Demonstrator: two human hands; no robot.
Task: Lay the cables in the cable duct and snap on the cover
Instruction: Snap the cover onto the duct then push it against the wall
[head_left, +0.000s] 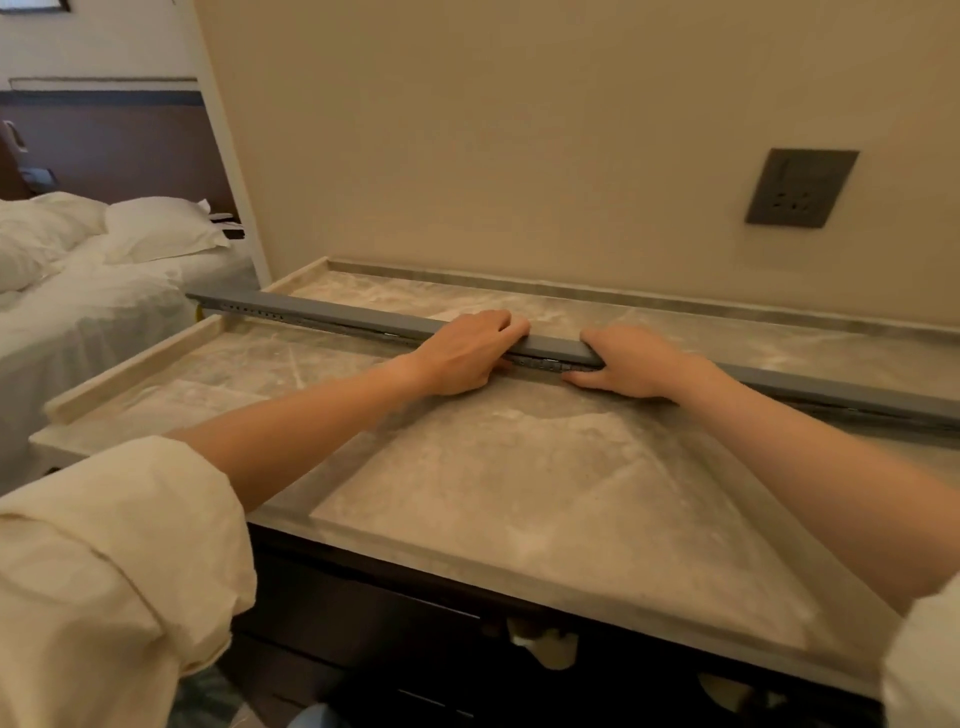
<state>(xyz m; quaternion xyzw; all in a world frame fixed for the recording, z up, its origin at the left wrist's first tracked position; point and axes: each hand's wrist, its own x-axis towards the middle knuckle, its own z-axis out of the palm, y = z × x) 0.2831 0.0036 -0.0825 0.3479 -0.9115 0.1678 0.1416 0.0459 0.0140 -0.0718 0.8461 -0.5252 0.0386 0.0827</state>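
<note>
Rolled cream sleeves (104, 561) frame both hands, left hand (467, 353) and right hand (631, 364), grip curled over the grey duct cover (550, 345) mid-bench (519, 493); pressing evenly outward should seat it.

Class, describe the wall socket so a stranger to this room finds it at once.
Start at the beige wall behind the marble desk top. Look right, above the long grey cable duct that both hands press on. The wall socket is a dark grey square plate, the only fitting on that wall.
</note>
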